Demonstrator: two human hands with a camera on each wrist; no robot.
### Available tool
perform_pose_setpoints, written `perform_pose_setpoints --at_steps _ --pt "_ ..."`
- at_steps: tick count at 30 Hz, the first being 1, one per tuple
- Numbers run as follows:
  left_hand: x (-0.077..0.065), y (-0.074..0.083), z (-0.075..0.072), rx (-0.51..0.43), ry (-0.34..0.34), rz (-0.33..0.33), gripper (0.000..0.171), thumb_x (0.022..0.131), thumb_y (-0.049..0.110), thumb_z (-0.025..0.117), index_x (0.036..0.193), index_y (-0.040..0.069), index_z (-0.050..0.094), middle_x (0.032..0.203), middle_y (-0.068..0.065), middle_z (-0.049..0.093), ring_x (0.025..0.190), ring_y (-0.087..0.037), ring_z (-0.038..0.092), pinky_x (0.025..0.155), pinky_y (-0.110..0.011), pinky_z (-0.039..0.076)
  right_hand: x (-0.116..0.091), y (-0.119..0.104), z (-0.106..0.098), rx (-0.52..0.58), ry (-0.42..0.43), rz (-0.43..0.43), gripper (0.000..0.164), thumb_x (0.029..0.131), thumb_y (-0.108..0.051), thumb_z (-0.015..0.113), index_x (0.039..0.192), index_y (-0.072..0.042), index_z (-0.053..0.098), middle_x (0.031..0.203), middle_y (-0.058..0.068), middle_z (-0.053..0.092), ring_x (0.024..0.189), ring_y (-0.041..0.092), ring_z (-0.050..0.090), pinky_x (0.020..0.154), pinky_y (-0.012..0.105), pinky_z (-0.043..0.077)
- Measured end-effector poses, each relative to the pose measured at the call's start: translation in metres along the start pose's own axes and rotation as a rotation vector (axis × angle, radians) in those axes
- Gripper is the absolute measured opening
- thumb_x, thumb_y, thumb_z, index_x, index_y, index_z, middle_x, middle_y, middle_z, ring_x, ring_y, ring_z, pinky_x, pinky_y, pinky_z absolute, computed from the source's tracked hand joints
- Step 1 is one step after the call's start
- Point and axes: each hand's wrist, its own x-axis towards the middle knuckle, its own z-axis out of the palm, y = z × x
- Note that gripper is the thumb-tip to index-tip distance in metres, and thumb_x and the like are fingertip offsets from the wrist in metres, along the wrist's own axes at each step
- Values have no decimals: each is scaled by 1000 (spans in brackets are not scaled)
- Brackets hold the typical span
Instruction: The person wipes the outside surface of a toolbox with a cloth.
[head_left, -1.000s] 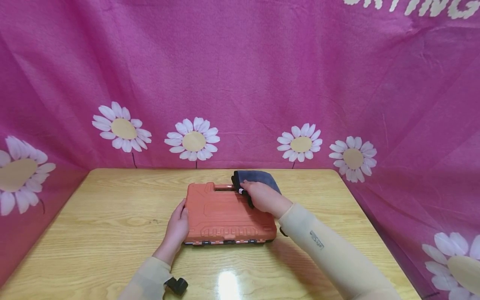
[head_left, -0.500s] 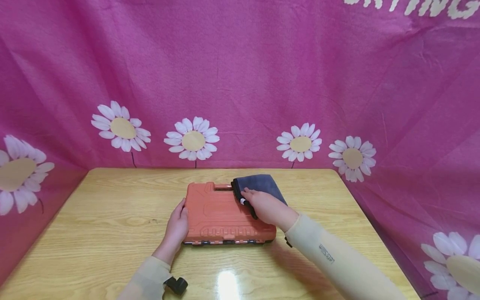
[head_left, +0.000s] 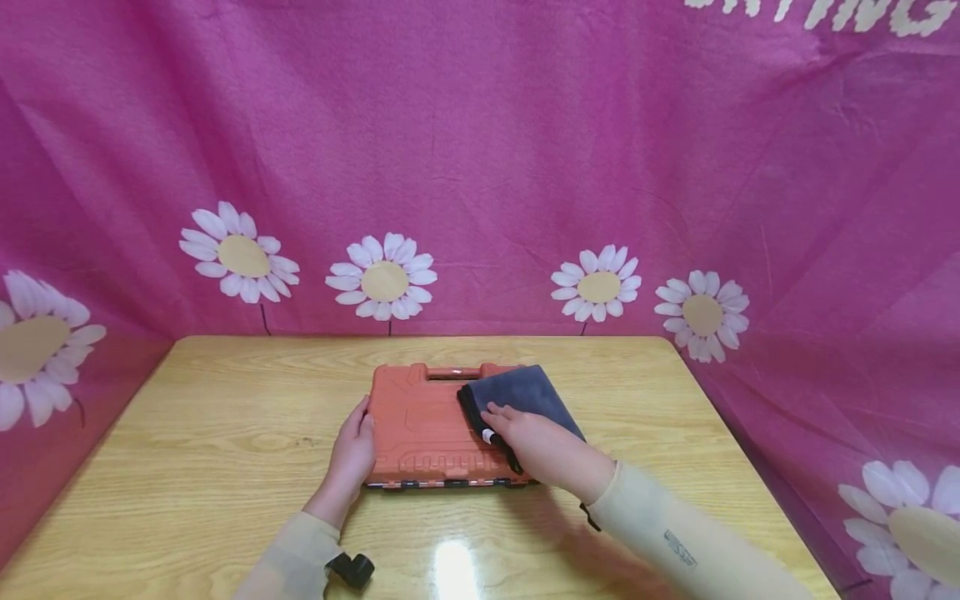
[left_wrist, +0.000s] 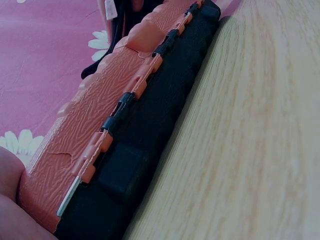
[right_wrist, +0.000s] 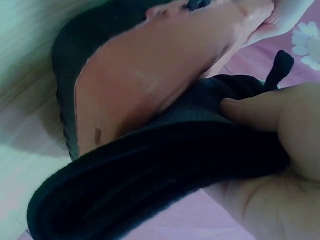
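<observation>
Head view: orange case [head_left: 420, 429] flat on the wooden tabletop [head_left: 255, 433], lid down, carrying handle [head_left: 456, 369] on the far edge. Left hand [head_left: 350, 454] set against the case's left side, visible fingers laid fairly straight along it; it appears to brace rather than grip, though the undersides of the fingers are hidden. Right hand [head_left: 551, 450] holds a folded dark blue cloth [head_left: 521, 393] over the right part of the lid; the cloth reaches past the case's right edge, and a small white tag [head_left: 487, 436] shows at its border. Right wrist view confirms the hold: thumb on top of the thick fold, the rest of the hand below, cloth bunched between. Left wrist view: orange upper shell meets the black lower shell [left_wrist: 165, 110] along a row of hinge-like joints [left_wrist: 127, 100], with the lower shell resting on wood. Step in hand, by judgement: wiping the lid's right portion with the cloth while the other hand steadies the case. Next move probably calls for light downward pressure and a sweep across the ribbed near edge or the lid's uncovered left half, left hand bracing so the case does not slide. Cleanliness of the surface: cannot tell from these views.
</observation>
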Motion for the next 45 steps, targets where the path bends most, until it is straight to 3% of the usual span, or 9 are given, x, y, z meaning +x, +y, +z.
perform_pose_setpoints --at_steps 5,10,21,35,45 --pt "0 -2 0 -7 0 -2 53 113 16 26 163 -1 19 168 -29 19 156 -46 14 128 -59 14 -14 -5 4 -4 20 -44 49 97 6 63 146 1 55 149 20 57 135 34 59 104 42 55" --pt "0 -2 0 -10 -4 -2 53 113 17 26 164 1 19 168 -28 18 156 -46 13 128 -60 14 -29 -10 7 -33 38 -80 58 90 11 69 145 1 55 149 20 57 134 34 60 102 42 56" --pt "0 0 2 -12 -4 -10 53 113 18 26 164 2 19 169 -27 17 157 -46 12 128 -61 13 -55 -20 9 -32 49 -127 71 80 24 67 146 0 55 151 17 55 135 33 59 104 42 56" --pt "1 0 -1 -15 -9 2 54 113 18 25 164 1 19 169 -27 18 157 -45 13 128 -59 13 -63 -22 11 -5 69 -148 75 76 23 71 146 0 54 151 18 56 134 33 60 103 40 56" --pt "1 -1 -1 -2 -10 13 53 113 16 26 163 0 19 168 -28 19 156 -46 14 128 -60 14 -48 -14 8 66 97 -87 52 96 13 60 145 -1 56 148 18 58 132 32 61 102 42 57"
